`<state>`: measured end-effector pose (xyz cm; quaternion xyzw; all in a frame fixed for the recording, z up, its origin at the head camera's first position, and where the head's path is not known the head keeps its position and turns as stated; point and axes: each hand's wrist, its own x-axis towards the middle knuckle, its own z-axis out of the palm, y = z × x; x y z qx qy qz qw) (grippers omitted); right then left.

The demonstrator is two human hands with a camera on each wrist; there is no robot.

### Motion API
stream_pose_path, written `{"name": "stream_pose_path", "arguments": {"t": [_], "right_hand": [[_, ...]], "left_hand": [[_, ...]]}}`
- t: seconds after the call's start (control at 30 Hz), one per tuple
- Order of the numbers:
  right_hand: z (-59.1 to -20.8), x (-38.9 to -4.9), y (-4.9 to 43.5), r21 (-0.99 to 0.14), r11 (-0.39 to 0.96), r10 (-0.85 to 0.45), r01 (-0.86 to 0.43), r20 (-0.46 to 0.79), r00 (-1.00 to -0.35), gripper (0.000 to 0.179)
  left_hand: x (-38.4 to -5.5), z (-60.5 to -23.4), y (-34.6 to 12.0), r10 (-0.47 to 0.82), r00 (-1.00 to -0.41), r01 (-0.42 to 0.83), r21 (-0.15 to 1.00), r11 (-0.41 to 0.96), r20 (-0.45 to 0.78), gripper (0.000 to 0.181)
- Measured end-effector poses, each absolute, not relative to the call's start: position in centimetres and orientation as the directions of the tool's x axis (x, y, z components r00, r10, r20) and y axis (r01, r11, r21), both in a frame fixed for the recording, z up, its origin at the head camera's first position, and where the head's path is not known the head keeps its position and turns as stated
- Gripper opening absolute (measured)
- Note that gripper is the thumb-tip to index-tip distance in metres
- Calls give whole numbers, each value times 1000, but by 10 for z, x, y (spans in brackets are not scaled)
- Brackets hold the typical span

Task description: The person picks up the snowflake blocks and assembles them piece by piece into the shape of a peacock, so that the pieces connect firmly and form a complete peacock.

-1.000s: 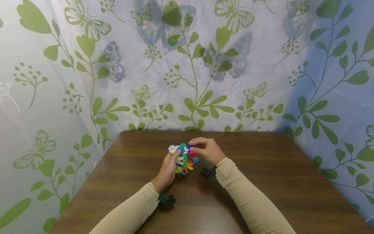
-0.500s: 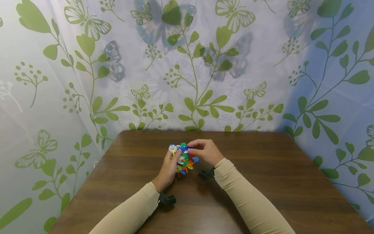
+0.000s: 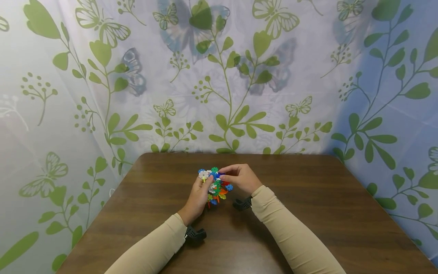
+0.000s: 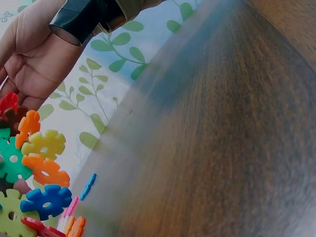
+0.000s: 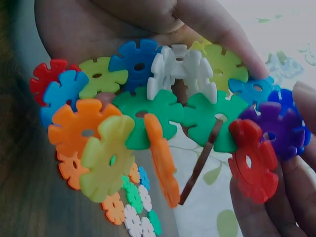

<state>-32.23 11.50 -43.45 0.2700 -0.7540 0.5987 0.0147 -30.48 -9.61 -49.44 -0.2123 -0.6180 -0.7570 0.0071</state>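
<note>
A cluster of interlocking snowflake discs [image 3: 216, 188] in many colours is held up over the table. My left hand [image 3: 195, 196] grips its left side, thumb across the front; in the right wrist view that left thumb [image 5: 222, 32] lies along the top by a light blue disc [image 5: 254, 90]. At the cluster's upper right my right hand [image 3: 242, 178] pinches a purple disc [image 5: 271, 126] between thumb and fingers. A red disc [image 5: 253, 160] sits just beside it. White discs [image 5: 180, 69] stand upright between green ones [image 5: 148, 118]. My left fingers behind the cluster are mostly hidden.
A brown wooden table [image 3: 308, 213] lies under both hands. Black wrist cameras [image 3: 195, 233] hang below the sleeves, close over the tabletop. A leaf-and-butterfly patterned cloth [image 3: 219, 95] hangs behind the table and along its sides.
My right hand has shifted slightly left, closer in on the dark blue-purple disc. The cluster has turned a little in my left hand, and its white disc at the upper left has tilted.
</note>
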Motion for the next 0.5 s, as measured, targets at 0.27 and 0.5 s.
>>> {"name": "stream_pose_path", "arguments": {"t": [0.27,0.5], "right_hand": [[-435,-322,118,-905,161,-407,-395,303,-862,20],[-436,-322,115,-907,168,-420,-385,287,-861,23]], "left_hand": [[-305,-493,-97,278,-917,243,952,-184,287,48],[-304,-492,-96,299,-918,200,957,-211,258,49]]}}
